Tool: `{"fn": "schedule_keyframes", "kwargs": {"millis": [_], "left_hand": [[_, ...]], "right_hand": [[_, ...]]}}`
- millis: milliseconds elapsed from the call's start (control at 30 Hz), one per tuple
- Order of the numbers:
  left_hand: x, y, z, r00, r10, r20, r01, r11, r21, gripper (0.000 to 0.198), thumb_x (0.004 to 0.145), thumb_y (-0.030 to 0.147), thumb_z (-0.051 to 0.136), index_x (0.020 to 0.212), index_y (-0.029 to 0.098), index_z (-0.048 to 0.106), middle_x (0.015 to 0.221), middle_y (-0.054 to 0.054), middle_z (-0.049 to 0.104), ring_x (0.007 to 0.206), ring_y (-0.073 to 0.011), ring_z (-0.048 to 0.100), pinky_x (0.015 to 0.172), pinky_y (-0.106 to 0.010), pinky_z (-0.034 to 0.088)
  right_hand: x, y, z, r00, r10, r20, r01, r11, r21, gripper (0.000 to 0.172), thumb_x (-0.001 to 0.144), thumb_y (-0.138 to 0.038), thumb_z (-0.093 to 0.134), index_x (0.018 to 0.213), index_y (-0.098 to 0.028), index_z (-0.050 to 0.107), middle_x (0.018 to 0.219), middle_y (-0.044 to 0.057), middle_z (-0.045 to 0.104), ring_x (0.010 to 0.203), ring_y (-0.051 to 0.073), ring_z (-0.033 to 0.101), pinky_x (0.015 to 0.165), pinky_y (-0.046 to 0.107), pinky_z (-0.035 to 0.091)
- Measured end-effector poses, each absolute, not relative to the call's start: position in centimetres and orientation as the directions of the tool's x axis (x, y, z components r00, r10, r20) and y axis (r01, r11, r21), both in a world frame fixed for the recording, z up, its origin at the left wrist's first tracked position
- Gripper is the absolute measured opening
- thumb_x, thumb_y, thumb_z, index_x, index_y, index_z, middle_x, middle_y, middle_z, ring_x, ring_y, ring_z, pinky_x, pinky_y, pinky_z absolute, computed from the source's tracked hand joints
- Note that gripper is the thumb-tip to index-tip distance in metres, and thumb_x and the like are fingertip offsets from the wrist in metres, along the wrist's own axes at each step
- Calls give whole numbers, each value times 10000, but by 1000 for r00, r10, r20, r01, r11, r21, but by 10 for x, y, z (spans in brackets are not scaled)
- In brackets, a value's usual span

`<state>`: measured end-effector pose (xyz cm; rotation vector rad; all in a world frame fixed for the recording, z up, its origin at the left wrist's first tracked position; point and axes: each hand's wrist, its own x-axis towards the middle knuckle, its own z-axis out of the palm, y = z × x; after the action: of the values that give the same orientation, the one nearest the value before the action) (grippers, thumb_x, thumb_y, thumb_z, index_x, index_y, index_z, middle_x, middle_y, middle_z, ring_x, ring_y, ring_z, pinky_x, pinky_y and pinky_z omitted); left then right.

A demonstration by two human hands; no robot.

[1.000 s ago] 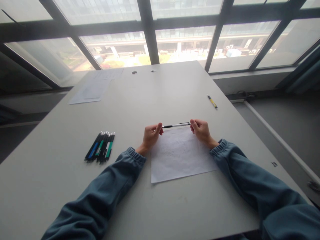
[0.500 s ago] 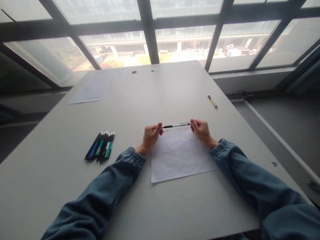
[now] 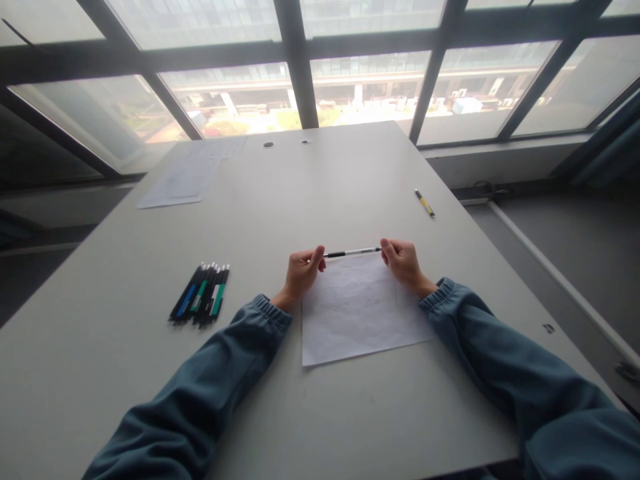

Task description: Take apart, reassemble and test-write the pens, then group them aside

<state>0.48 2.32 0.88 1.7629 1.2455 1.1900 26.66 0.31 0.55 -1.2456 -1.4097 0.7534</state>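
A pen [image 3: 353,252] with a black grip and a clear, white-looking barrel is held level between my two hands, above the far edge of a sheet of paper [image 3: 365,313]. My left hand [image 3: 304,270] pinches its left, tip end between thumb and curled fingers. At the other end, my right hand [image 3: 401,261] closes on the dark cap end. Both pen ends are partly hidden by the fingers. The paper lies flat on the table, with faint marks too small to read.
To the left lies a group of several pens [image 3: 201,293] with black, blue and green parts. A yellow and black pen [image 3: 425,203] rests at the right. More paper sheets [image 3: 180,175] lie at the far left of the white table [image 3: 350,413]. Windows stand behind.
The pen has rolled about its long axis: the clip that showed along its top is no longer visible. Both hands stay in almost the same place.
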Motion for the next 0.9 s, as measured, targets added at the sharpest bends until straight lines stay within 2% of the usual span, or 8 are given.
{"fn": "schedule_keyframes", "kwargs": {"millis": [733,900], "left_hand": [[6,22,11,121,958,260,359,-287,888,682,922,680,512,481,171,618,478,-37,620,468,-121,578,559,-240,452],[5,23,10,126,955,267,353,-295,888,664,939,645,520,486,170,623,482,-34,621,471,-118,579,557,-241,447]], "right_hand": [[267,4,6,103,953,286,290,246,-925,661,912,-706,503,491,-198,463,454,-20,433,451,98,379,490,263,315],[267,3,5,101,954,282,286,243,-927,652,919,-689,509,493,-197,465,461,-19,438,455,99,384,496,264,320]]}}
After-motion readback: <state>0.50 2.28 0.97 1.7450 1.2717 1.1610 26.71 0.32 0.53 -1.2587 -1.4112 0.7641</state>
